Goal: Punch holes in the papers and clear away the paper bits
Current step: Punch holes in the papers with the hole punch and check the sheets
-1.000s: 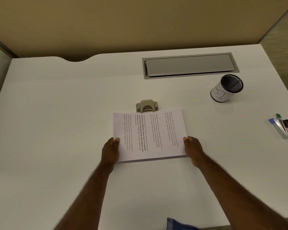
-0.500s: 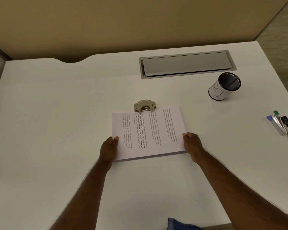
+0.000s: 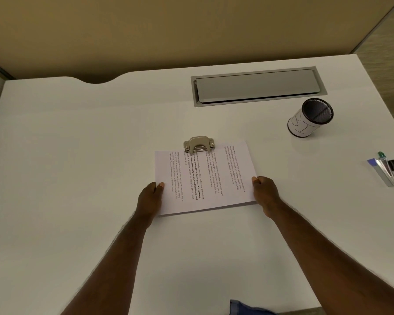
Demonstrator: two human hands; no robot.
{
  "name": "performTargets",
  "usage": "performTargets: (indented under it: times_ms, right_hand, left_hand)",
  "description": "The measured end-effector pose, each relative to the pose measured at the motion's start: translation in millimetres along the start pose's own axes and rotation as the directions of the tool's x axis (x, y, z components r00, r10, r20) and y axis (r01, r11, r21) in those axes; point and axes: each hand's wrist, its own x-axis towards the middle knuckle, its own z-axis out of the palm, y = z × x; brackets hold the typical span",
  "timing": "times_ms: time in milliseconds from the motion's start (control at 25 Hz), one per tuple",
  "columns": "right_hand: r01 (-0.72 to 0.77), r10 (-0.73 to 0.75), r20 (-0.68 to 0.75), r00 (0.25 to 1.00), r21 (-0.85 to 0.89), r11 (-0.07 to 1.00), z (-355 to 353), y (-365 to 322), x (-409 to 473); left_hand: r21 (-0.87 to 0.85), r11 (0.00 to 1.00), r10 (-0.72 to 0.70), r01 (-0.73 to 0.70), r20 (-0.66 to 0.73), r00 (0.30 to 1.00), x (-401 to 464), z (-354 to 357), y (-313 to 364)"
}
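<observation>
Centrally on a white desk [image 3: 77, 155], a left hand [image 3: 149, 197] and a right hand [image 3: 265, 194] each pinch a side edge of a printed paper stack [image 3: 205, 178], its top edge slid into a metal hole punch [image 3: 198, 143] just above.

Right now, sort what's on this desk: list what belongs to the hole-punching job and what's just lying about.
For the job:
- stack of papers, far edge in the punch
- hole punch
- left hand and right hand, each gripping a side of the stack

Lying about:
- mesh cup with a paper label
- stapler and clips
- cable hatch
</observation>
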Motion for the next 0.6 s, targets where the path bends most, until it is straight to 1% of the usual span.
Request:
performTargets:
  times_ms: [120,600]
  right_hand:
    - [0.001,-0.001,0.007,1.000,-0.008,1.000,1.0,0.0,1.9]
    - [0.023,-0.022,0.015,1.000,-0.025,0.999,3.1,-0.9,-1.6]
  left_hand:
    - [0.016,1.000,0.006,-0.006,0.001,1.000,1.6,-0.4,0.7]
    - [-0.007,1.000,-0.026,0.026,-0.006,1.000,1.8,-1.4,2.2]
